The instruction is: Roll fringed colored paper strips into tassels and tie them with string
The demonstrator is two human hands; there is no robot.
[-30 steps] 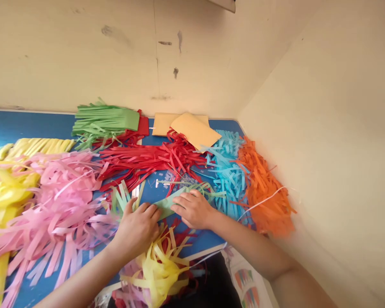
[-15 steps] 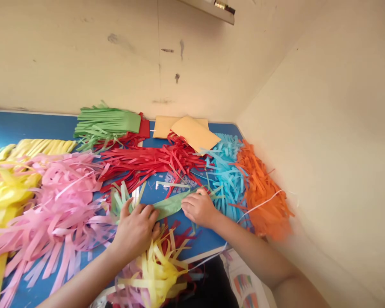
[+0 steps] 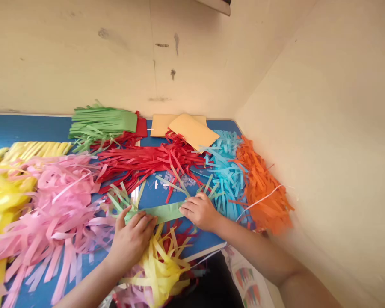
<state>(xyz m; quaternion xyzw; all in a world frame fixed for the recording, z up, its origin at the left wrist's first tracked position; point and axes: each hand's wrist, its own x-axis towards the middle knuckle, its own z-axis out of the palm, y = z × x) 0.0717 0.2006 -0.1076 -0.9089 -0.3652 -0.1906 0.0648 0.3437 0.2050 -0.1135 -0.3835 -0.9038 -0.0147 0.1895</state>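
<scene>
A pale green fringed tissue paper [image 3: 167,212] stretches between my two hands just above the blue tabletop, its cut strips sticking out at both ends. My left hand [image 3: 135,231] has its fingers curled over the left part of the band. Gripping the right end, my right hand [image 3: 199,210] has its fingers bent and thumb tucked in. Below the band, yellow fringe [image 3: 160,267] on a white string hangs over the table's front edge. Red fringe [image 3: 141,160] lies just beyond my hands.
Pink fringe [image 3: 64,184] and yellow fringe [image 3: 9,192] cover the left side. Blue fringe [image 3: 226,171] and orange fringe [image 3: 263,188] lie along the right, near the wall. Green fringe [image 3: 105,122] and tan paper pieces [image 3: 194,132] are at the back. White string [image 3: 263,199] crosses the orange fringe.
The green band has been pulled flatter and straighter between my hands. Its loose strips on the right now stick upward. My left hand has shifted slightly left and down.
</scene>
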